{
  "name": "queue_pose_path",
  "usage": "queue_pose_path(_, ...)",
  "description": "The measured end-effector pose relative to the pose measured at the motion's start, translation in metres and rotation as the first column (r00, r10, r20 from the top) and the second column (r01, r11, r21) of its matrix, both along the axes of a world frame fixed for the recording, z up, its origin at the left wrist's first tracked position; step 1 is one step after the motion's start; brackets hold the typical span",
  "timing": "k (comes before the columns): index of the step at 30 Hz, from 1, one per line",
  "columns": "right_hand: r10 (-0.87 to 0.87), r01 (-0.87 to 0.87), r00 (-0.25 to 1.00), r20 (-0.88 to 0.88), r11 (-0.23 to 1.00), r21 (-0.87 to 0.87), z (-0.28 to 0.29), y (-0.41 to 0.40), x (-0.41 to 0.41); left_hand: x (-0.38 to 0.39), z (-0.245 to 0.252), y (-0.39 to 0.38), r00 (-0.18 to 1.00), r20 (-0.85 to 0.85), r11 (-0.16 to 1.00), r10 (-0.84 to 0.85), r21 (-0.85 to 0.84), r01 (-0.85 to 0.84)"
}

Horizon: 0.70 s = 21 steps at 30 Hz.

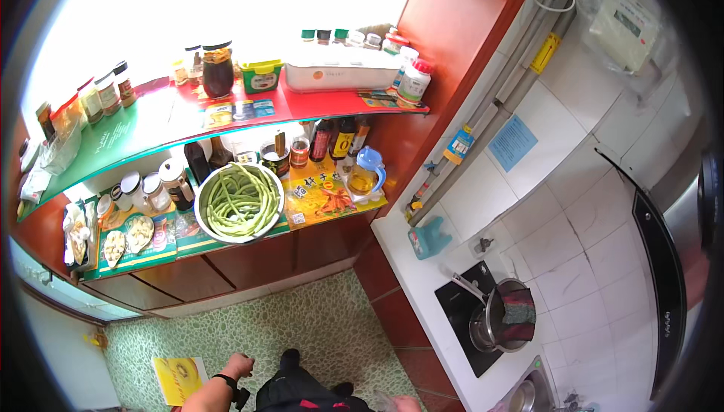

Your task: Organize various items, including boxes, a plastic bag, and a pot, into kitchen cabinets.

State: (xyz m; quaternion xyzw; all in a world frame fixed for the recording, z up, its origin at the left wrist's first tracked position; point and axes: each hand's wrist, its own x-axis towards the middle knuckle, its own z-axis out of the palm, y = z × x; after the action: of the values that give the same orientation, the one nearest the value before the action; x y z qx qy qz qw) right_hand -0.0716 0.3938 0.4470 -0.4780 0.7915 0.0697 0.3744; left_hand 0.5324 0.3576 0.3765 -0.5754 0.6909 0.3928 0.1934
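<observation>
My left hand [241,365], with a dark band on its wrist, hangs over the patterned floor with its fingers curled and nothing visible in them. A yellow box [176,381] with a kiwi picture lies on the floor to its left. At the bottom edge only part of my right hand [406,404] shows, beside a blurred piece of clear plastic [386,401]; whether it grips this is unclear. Ahead, on the lower shelf, long green beans [240,201] fill a metal bowl [198,215]. Two small dishes of pale pieces, perhaps garlic, sit left of it.
Sauce bottles, jars and an oil jug [365,177] crowd the lower shelf; a glass shelf [186,115] above holds more jars. At right, the white counter [404,253] bears a teal plastic jug [428,237], pans on a black cooktop [452,299] and a sink [523,392]. A range hood [659,276] juts out.
</observation>
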Motion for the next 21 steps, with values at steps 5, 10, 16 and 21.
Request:
queue_pose_path(5,-0.078,0.080,0.981,0.178,0.997,-0.006,0.012,-0.025,0.068,0.119,-0.050,0.046,0.555,-0.281,0.615,0.783,0.214,-0.759)
queue_pose_path(10,-0.044,0.027,0.991,0.123,0.991,0.133,0.006,0.008,0.027,0.034,-0.002,0.033,-0.054,-0.084,0.004,0.995,0.578,-0.816)
queue_pose_path(16,0.250,-0.250,0.968,0.026,0.968,-0.017,-0.074,0.015,-0.030,0.030,0.024,0.014,0.375,-0.285,0.458,0.882,0.334,-0.824)
queue_pose_path(21,-0.236,0.220,0.969,0.074,0.959,0.179,-0.001,0.020,0.004,0.011,0.045,0.029,-0.098,-0.128,-0.017,0.987,0.525,-0.851)
